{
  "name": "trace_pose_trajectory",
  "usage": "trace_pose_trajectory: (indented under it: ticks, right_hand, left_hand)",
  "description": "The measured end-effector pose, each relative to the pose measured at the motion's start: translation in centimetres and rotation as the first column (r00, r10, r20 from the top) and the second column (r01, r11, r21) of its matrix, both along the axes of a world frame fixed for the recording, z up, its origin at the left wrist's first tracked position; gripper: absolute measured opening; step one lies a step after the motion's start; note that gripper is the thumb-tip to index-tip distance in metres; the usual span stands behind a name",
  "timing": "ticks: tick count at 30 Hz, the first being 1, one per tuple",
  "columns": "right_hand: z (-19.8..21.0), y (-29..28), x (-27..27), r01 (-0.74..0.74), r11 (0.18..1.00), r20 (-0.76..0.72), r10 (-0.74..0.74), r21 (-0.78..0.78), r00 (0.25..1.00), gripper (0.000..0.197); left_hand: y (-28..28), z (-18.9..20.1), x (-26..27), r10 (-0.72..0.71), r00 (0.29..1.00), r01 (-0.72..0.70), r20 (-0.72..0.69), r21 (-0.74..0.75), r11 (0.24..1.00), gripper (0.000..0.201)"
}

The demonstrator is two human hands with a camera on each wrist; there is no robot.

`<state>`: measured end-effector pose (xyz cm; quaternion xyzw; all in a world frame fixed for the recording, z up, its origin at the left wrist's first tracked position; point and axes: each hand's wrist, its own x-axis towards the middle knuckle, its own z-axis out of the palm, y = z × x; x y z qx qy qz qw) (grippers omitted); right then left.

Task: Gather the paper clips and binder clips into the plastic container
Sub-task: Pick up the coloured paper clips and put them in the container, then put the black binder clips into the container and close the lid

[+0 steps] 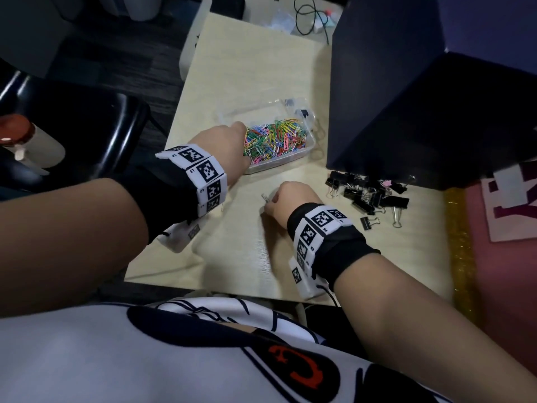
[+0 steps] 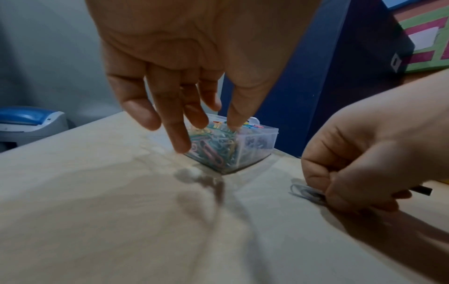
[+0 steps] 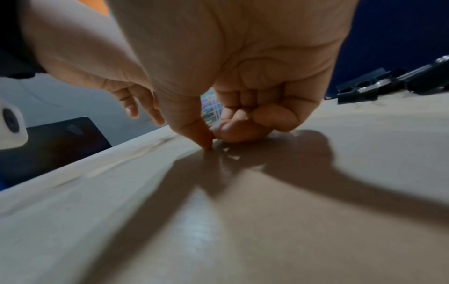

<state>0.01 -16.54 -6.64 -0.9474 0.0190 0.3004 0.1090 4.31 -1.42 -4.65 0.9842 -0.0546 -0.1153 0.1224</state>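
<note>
Head view hides the right hand [image 1: 286, 199] fingertips pinching a half-covered paper clip [image 1: 265, 198].

pale wooden table [image 1: 255, 68], dark blue box [image 1: 421, 106], black chair [image 1: 96, 132], tangled cables [image 1: 311, 18]

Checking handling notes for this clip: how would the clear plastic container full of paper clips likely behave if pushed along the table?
The plastic container is low and wide, so it would probably slide rather than tip. It is heaped with paper clips, so likely heavy for its size. The left hand touches its near end, which may steady it.
</note>
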Motion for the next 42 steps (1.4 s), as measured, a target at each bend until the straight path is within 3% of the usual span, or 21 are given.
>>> trace_pose_trajectory:
  ticks: [3, 5, 9, 13, 18, 25, 33, 38, 42]
  right_hand:
    - [0.9, -0.7, 0.0, 0.115, 0.990, 0.116, -0.125, 0.086, 0.985, 0.023]
    - [1.9, -1.0, 0.6, 0.221, 0.954, 0.238, -0.267, 0.202, 0.934, 0.017]
    - [3.0, -1.3, 2.3, 0.214, 0.939, 0.392, -0.310, 0.270, 0.866, 0.012]
    - [2.5, -1.8, 2.7, 0.331, 0.896, 0.401, -0.431, 0.296, 0.809, 0.027]
    - [2.3, -1.6, 2.7, 0.327, 0.917, 0.268, -0.382, 0.229, 0.884, 0.035]
    - [1.4, 0.4, 3.4, 0.210, 0.907, 0.178, -0.290, 0.366, 0.940, 0.035]
    - [1.0, -1.2, 8.4, 0.227, 0.961, 0.390, -0.273, 0.161, 0.880, 0.037]
    - [-1.1, -1.1, 10.5, 0.182, 0.982, 0.417, -0.188, 0.055, 0.889, 0.044]
    - [-1.7, -1.7, 11.2, 0.156, 0.986, 0.372, -0.166, 0.058, 0.913, 0.057]
  left_hand:
    - [0.5, 0.1, 0.1, 0.016, 1.000, -0.016, -0.002, -0.007, 1.000, 0.017]
    - [1.1, 0.3, 0.2, 0.020, 1.000, -0.020, 0.000, 0.001, 1.000, 0.017]
    - [2.0, 0.7, 0.2, 0.026, 1.000, -0.026, -0.011, 0.021, 0.999, 0.016]
    - [2.0, 1.3, -0.4, 0.018, 1.000, -0.018, 0.012, -0.009, 1.000, 0.021]
    - [0.2, 1.6, -1.5, -0.029, 0.999, 0.030, 0.018, -0.069, 0.997, 0.022]
    - [0.5, 1.0, -2.0, -0.074, 0.997, 0.074, 0.006, 0.030, 0.997, 0.029]
    - [2.4, 0.5, -2.2, -0.014, 0.999, 0.011, 0.033, 0.088, 0.996, 0.029]
    - [3.1, 0.4, -2.0, -0.057, 0.998, 0.054, 0.027, 0.093, 0.994, 0.026]
    - [3.9, 0.5, -1.9, -0.075, 0.997, 0.073, 0.015, 0.112, 0.991, 0.025]
